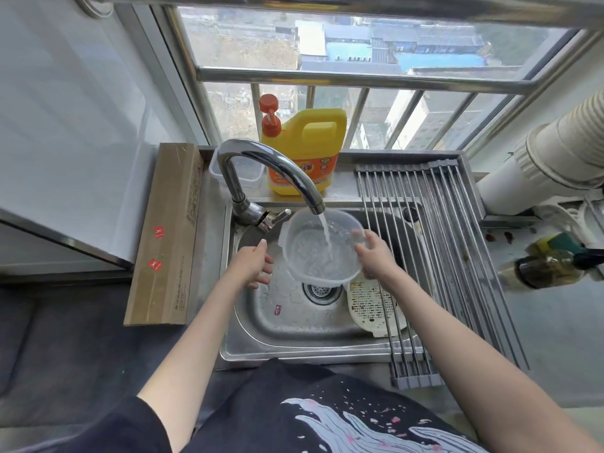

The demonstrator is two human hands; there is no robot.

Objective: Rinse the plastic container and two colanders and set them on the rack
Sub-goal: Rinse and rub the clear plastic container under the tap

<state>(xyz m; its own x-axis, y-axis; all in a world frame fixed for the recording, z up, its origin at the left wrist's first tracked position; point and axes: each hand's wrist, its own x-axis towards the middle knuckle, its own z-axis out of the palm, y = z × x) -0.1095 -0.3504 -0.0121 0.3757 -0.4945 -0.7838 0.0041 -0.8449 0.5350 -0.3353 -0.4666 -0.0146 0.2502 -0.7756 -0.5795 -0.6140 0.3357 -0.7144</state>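
Note:
A clear round plastic container [310,253] sits under the running faucet [277,171], with water pouring into it. My right hand [376,256] grips its right rim. My left hand [256,264] hovers just left of it, fingers relaxed, touching nothing. A cream colander [369,305] lies in the sink [281,325] at the right, partly under the roll-up rack [441,243]. Nothing lies on the rack.
A yellow detergent jug [307,152] and a small clear box [242,174] stand behind the faucet. A long cardboard box [166,237] lies left of the sink. A dark bottle [549,266] and a sponge lie right of the rack.

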